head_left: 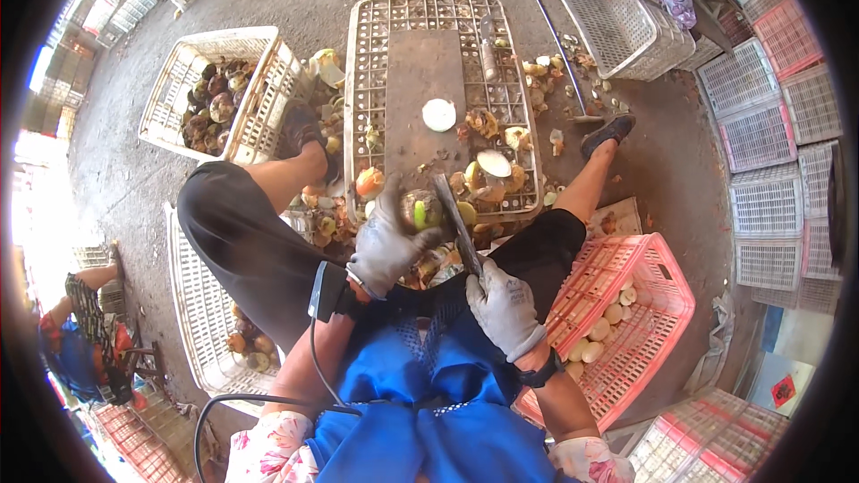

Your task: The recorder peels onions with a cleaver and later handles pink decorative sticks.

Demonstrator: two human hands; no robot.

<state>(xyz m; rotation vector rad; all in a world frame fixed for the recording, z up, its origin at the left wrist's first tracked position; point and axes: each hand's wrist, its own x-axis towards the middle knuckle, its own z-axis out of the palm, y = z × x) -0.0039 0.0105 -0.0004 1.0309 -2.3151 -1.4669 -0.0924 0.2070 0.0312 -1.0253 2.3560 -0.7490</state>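
My left hand (386, 244), in a grey work glove, grips a round green-and-brown fruit (421, 211) over my lap. My right hand (503, 306), also gloved, holds a long flat knife (457, 223) whose blade lies against the fruit's right side. Both sit just in front of an upturned white crate (371, 63) with a brown cutting board (422, 80) on it. A white cut slice (438, 114) lies on the board, and peels and fruit pieces (488, 170) litter the crate's near end.
A white crate of dark whole fruit (183, 80) stands at the left. A pink crate (662, 295) with pale peeled pieces sits at my right. Another white crate (192, 304) holds fruit at lower left. Stacked crates line the right; a person sits at far left (85, 331).
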